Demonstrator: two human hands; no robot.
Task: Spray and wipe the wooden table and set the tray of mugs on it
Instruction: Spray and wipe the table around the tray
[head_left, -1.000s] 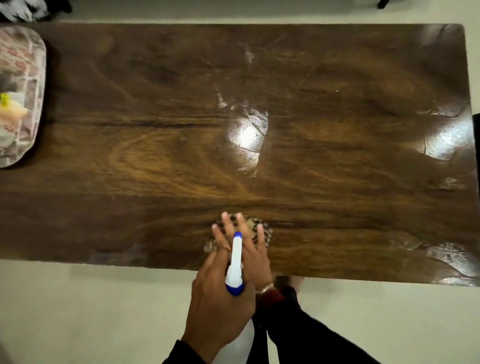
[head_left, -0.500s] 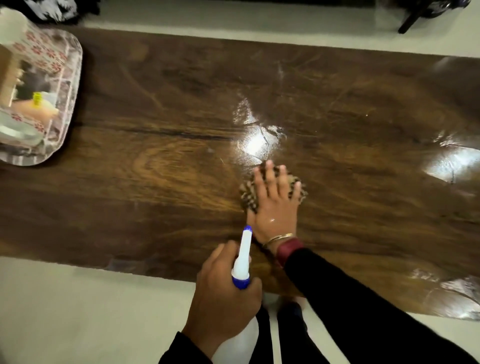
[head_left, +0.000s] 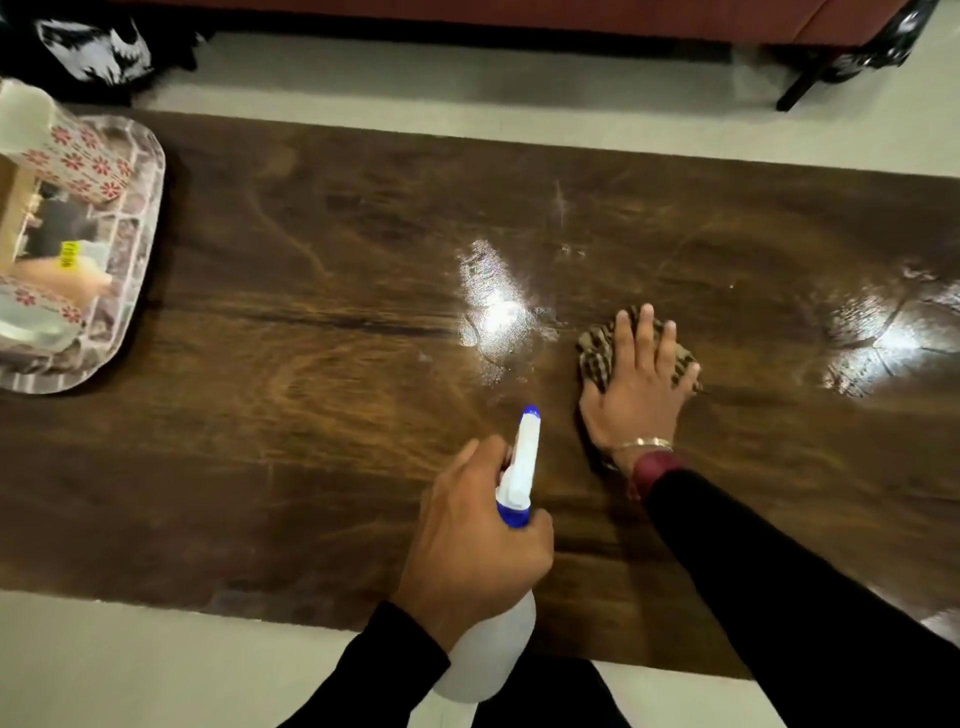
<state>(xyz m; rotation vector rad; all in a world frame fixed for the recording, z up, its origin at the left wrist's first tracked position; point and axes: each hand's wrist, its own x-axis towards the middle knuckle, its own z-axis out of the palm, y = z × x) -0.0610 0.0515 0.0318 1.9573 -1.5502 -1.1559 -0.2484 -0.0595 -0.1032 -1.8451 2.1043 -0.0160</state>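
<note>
My right hand (head_left: 636, 387) lies flat with spread fingers on a brown checked cloth (head_left: 597, 353), pressing it onto the dark wooden table (head_left: 311, 415) right of centre. My left hand (head_left: 475, 540) grips a white spray bottle (head_left: 488, 649) with a blue-tipped nozzle (head_left: 527, 452) over the table's near edge, the nozzle pointing away from me. A wet, shiny patch (head_left: 491, 317) lies just left of the cloth. A patterned tray (head_left: 140, 270) sits on the table's left end, partly cut off by the frame, and what it carries is hard to make out.
Pale floor runs along the near and far sides of the table. A red-brown sofa base (head_left: 571, 15) and a dark furniture leg (head_left: 800, 88) stand beyond the far edge. Dark black-and-white fabric (head_left: 93, 47) lies at the far left. Another glossy reflection (head_left: 878, 338) shows at the right.
My right hand has slid the cloth away from the near edge, toward the middle and then right. The left hand keeps its hold on the bottle. The view has shifted, showing more tray.
</note>
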